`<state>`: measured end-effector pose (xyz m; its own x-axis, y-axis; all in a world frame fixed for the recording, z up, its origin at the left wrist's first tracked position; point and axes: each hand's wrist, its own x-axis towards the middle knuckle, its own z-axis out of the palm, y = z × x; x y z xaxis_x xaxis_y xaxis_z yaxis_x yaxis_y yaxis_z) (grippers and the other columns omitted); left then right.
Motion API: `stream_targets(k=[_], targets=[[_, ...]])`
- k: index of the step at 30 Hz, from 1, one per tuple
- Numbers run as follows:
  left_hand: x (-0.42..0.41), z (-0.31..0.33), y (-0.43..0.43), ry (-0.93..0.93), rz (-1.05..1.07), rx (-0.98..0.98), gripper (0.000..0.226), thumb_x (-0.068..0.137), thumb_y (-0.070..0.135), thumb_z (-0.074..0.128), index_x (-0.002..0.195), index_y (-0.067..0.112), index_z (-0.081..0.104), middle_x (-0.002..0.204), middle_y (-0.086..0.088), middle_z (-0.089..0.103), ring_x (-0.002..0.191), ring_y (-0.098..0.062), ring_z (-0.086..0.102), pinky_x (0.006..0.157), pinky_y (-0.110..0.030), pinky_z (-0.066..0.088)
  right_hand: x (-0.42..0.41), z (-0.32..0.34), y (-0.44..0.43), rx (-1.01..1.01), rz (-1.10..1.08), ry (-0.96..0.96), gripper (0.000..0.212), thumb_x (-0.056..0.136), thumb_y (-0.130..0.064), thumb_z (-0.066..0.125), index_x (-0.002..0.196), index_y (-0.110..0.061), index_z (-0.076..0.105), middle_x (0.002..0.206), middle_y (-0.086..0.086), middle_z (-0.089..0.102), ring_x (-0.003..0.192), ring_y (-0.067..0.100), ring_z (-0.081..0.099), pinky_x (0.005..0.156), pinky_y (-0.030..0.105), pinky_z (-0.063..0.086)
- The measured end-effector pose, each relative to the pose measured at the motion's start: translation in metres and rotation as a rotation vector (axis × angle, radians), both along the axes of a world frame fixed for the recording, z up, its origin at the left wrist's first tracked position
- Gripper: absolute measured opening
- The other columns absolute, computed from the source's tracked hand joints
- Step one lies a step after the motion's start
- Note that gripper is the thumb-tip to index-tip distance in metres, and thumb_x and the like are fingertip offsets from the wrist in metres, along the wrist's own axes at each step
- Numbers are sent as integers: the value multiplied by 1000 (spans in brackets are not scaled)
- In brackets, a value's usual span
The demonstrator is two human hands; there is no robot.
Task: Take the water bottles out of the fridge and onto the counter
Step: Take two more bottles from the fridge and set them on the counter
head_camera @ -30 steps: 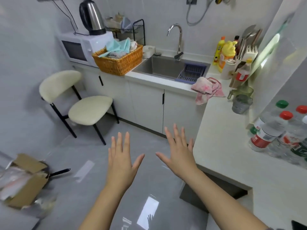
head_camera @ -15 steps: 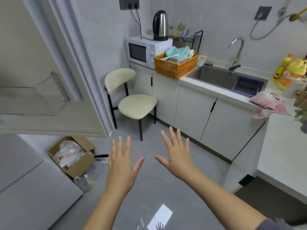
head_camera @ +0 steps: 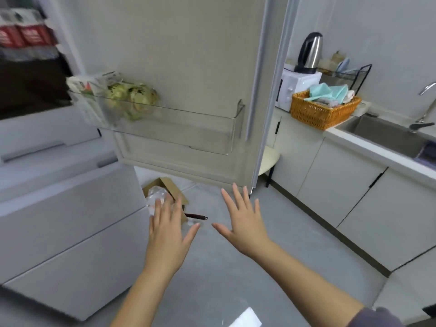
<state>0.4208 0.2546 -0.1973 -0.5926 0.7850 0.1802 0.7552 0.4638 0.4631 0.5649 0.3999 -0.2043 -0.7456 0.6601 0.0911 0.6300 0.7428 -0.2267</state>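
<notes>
Looking down, my left hand (head_camera: pixel 168 228) and right hand (head_camera: pixel 243 223) hang spread wide, fingers straight, holding nothing, over the smooth grey floor (head_camera: pixel 212 279). The fridge door (head_camera: pixel 188 55) stands open, and its clear plastic shelf (head_camera: pixel 188 128) holds crinkled bagged greens (head_camera: pixel 132 97). The red-labelled water bottles (head_camera: pixel 23 36) stand inside at the upper left, blurred and cut off.

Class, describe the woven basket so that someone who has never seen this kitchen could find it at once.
Start at the white counter right of the open fridge door. Between the white microwave and the sink stands the basket. It alone is orange wicker, filled with teal cloths.
</notes>
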Motion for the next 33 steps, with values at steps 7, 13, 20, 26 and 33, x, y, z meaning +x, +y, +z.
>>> stream_targets(k=[7,13,20,26,33], targets=[[-47,-9,-22,18,103,-50,90,81,72,20,157,27,2,165,-1,-9,150,-22,-15,121,-43,3,-63,-9,-7,0,119,-12,84,92,-71,34,156,-35,-6,166,0,-15,151,29,-17,119,56,-2],[-109,-15,-32,87,220,-153,84,90,66,25,156,25,-6,164,-4,-14,149,-24,-19,121,-44,1,-143,-16,6,-28,251,-55,84,95,-68,31,154,-33,-18,160,-1,-30,147,29,-29,118,53,-10],[-174,-6,-43,179,419,-233,80,96,61,33,157,22,-1,164,-9,-10,150,-29,-15,120,-50,1,-237,-15,9,33,440,-57,84,96,-66,30,153,-33,-21,159,1,-34,145,28,-33,115,52,-17],[-214,-1,-68,165,580,-296,81,97,61,29,154,21,-13,160,-8,-25,148,-30,-23,120,-52,0,-300,-10,-9,70,572,-45,84,96,-66,31,153,-33,-22,157,0,-35,145,27,-34,115,52,-19],[-285,12,-94,226,620,-312,81,96,63,27,155,22,-12,162,-9,-21,148,-30,-21,121,-53,-2,-370,6,-38,81,588,1,82,97,-65,33,154,-34,-16,160,0,-30,145,26,-32,115,49,-18]])
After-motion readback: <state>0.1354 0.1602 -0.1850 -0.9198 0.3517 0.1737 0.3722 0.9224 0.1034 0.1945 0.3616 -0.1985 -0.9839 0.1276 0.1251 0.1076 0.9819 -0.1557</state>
